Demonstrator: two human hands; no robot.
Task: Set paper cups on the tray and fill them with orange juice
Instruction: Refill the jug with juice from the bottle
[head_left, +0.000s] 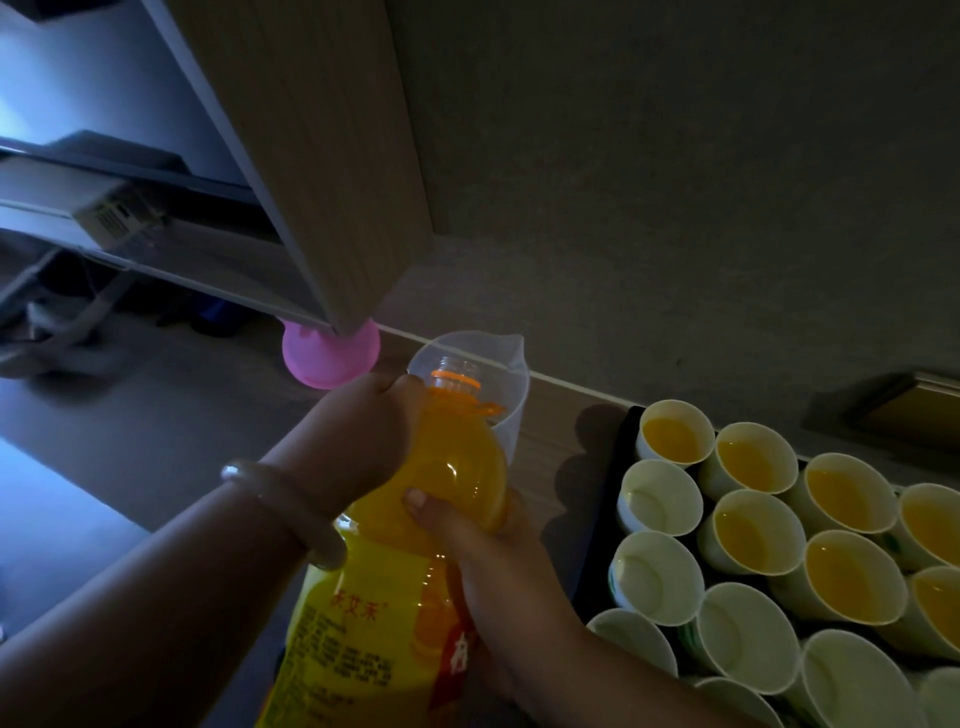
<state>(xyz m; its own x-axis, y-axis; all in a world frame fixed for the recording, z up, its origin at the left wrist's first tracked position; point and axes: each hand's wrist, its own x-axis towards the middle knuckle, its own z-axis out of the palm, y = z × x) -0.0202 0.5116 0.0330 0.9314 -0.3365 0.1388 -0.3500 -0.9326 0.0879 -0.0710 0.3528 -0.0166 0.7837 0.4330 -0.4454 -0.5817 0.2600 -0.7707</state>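
Dim view looking down at a wooden bench against a grey wall (675, 182). A person holds a large orange juice bottle (457, 467) in both hands, near the middle of the bench (561, 415). The bottle is tilted, neck pointing away from the person, and has a yellow label with red print.

The left hand (358, 441), with a pale bangle (280, 499) on the wrist, is curled around the bottle's shoulder just below the neck. The right hand (483, 551) grips the body lower down, thumb pressed across the front.

The bottle has no cap. Its open mouth, ringed in orange, sits at the rim of a clear plastic measuring jug (511, 384) standing upright just beyond it. Whether juice is flowing cannot be told.

On the right side of the bench, a dark tray (621, 467) is packed with white paper cups touching one another. The cups toward the tray's far and right edges, such as the far-corner cup (675, 434), hold orange juice. The cups along its left and near edges, such as the second left-edge cup (657, 496), are empty.

A pink plastic cup (322, 358) sits at the bench's back left, partly hidden under the corner of a wooden wall cabinet (311, 156).
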